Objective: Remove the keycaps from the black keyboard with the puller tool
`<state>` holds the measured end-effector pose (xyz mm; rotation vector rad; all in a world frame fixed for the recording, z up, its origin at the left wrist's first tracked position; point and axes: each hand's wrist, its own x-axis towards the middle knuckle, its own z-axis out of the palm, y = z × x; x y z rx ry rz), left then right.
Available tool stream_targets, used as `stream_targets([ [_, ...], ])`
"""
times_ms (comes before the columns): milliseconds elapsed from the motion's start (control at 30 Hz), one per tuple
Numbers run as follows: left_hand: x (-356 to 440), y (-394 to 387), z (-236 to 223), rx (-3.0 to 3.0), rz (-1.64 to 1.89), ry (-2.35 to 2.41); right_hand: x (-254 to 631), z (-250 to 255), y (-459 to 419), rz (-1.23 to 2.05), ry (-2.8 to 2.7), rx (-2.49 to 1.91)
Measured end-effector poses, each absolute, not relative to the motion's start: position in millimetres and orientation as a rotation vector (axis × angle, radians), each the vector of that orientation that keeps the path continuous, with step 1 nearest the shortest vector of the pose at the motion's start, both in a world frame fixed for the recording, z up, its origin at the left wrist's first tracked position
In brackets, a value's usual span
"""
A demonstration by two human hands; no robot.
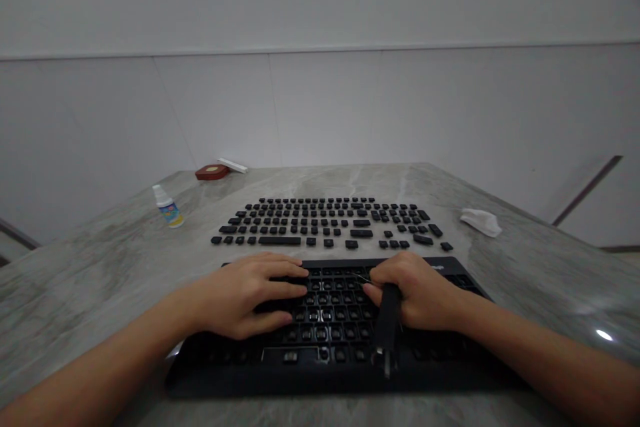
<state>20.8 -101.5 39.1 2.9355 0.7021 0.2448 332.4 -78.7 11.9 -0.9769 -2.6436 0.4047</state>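
Note:
A black keyboard base (320,380) with its keycaps off lies in front of me, its key sockets bare. My left hand (250,293) rests flat on its left half, fingers spread, holding nothing. Over the right half, my right hand (413,290) is closed around a black-handled tool (389,320). A thin metal tip of this tool points left from the fingers, close to the upper rows of sockets. The handle's other end, with a metal piece on it, sticks out toward me. Whether the tip touches a socket I cannot tell.
Loose black keycaps (280,241) lie in keyboard-like rows behind the base. A white spray bottle (169,207) stands at the left, and a crumpled white cloth (481,221) lies at the right. At the far left are a reddish-brown case (212,172) and a white strip (233,165).

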Motion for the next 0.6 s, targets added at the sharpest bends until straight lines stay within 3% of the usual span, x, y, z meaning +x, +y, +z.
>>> stream_targets([
  [200,-13.0,-67.6,33.0,2.959,0.505,1.225,333.5,11.4,-78.3,0.392,-2.654,-0.942],
  [333,-44.3,-48.2,34.9,2.877,0.326,1.576,334.1,9.3,-77.4,0.390,-2.670,-0.947],
  [600,-44.6,-58.1,54.5,2.716,0.103,1.371,336.2,6.2,-75.1,0.380,-2.673,-0.916],
])
